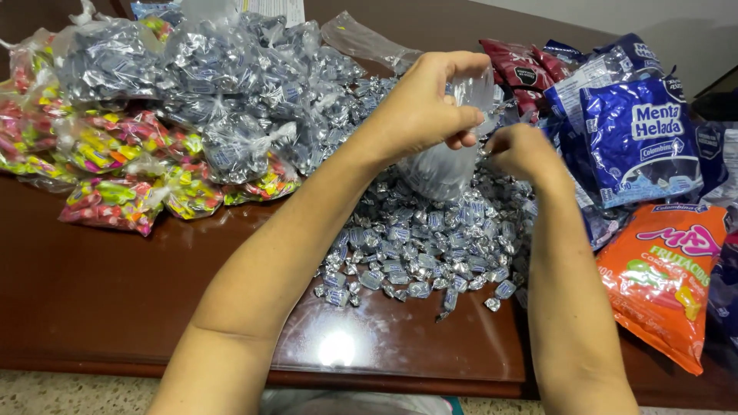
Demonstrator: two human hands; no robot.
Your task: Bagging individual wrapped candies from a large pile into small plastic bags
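Note:
My left hand (427,104) is raised over the table and pinches the top of a small clear plastic bag (446,165) partly filled with silver-blue wrapped candies. My right hand (523,150) is closed beside it, fingers at the bag's mouth; whether it grips the bag or a candy is hidden. Below both hands lies a loose heap of silver-blue wrapped candies (430,246) on the dark brown table (115,292).
Filled clear bags of silver-blue candies (231,69) pile up at the back left, with bags of multicoloured candies (115,200) in front of them. Blue candy packs (642,146), dark red packs (523,73) and an orange pack (665,277) lie at the right.

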